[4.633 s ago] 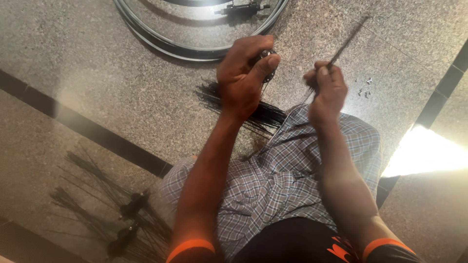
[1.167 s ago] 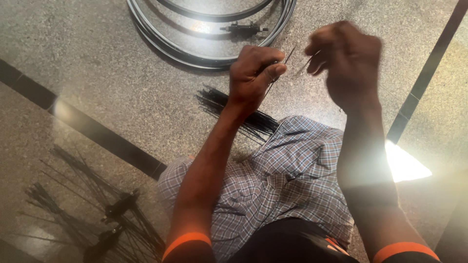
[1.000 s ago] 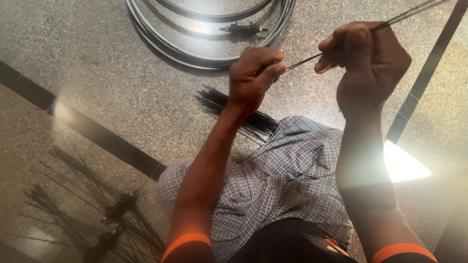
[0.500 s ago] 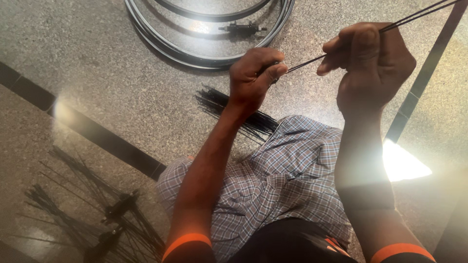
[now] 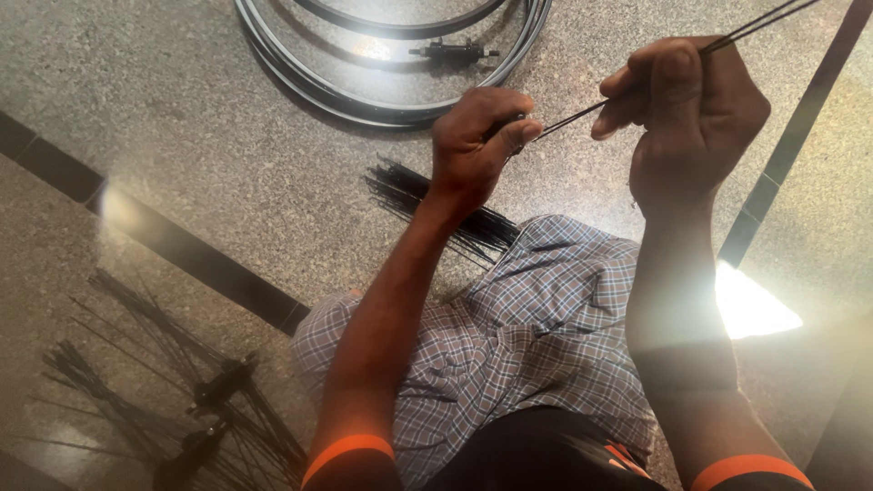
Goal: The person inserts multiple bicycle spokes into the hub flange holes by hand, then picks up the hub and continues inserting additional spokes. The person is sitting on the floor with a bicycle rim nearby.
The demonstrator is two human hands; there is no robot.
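Note:
My right hand (image 5: 696, 114) pinches one or two thin black wheel spokes (image 5: 764, 20) that run up to the top right edge. My left hand (image 5: 477, 136) closes its fingertips on the near end of the spokes, where a small metal nipple seems to sit; it is too small to tell. Both hands hover above my lap, which is covered by a checked cloth (image 5: 527, 345). A bundle of loose black spokes (image 5: 436, 205) lies on the floor just beyond my knee, under the left wrist.
A bare wheel rim (image 5: 391, 105) with a black hub (image 5: 450, 52) inside it lies on the speckled stone floor (image 5: 182, 118) ahead. A dark inlay stripe (image 5: 191, 259) crosses the floor. At lower left, hubs with spokes fanning out (image 5: 195, 400) lie on the floor.
My right hand rose from near the lap toward the upper right, drawing the spoke out so it stretches from the left fingertips. In the last half second almost nothing moved.

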